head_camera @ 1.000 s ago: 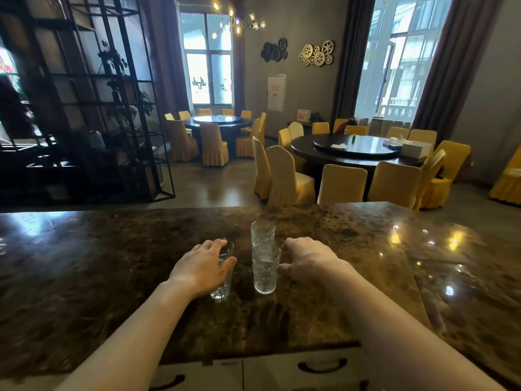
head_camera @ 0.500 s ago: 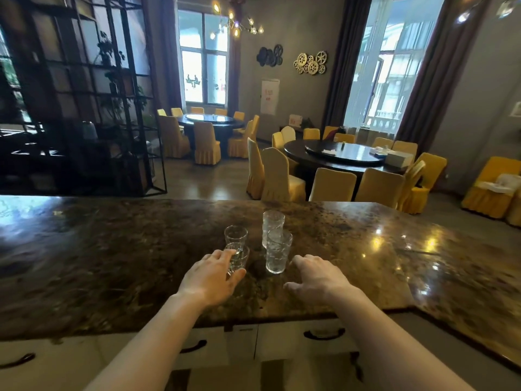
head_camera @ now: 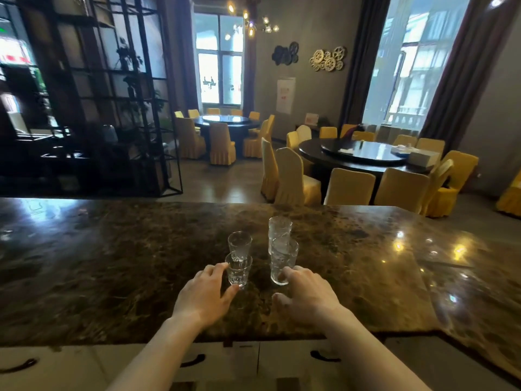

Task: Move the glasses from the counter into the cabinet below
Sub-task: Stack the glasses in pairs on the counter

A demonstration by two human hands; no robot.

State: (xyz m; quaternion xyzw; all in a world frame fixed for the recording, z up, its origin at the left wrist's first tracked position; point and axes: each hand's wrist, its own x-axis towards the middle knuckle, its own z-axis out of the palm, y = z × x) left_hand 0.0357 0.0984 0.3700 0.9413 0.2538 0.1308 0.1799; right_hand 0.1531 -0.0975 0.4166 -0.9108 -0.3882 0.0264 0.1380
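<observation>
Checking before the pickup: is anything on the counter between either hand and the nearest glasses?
Nothing visible. The left hand is already at the near short glass, and the right hand touches the near tall glass.

Round dark dining tables ringed by yellow-covered chairs; black metal shelving at left; gear wall ornaments; lit chandelier.

Glossy brown marble counter, clear textured glasses, cloth-covered chairs
</observation>
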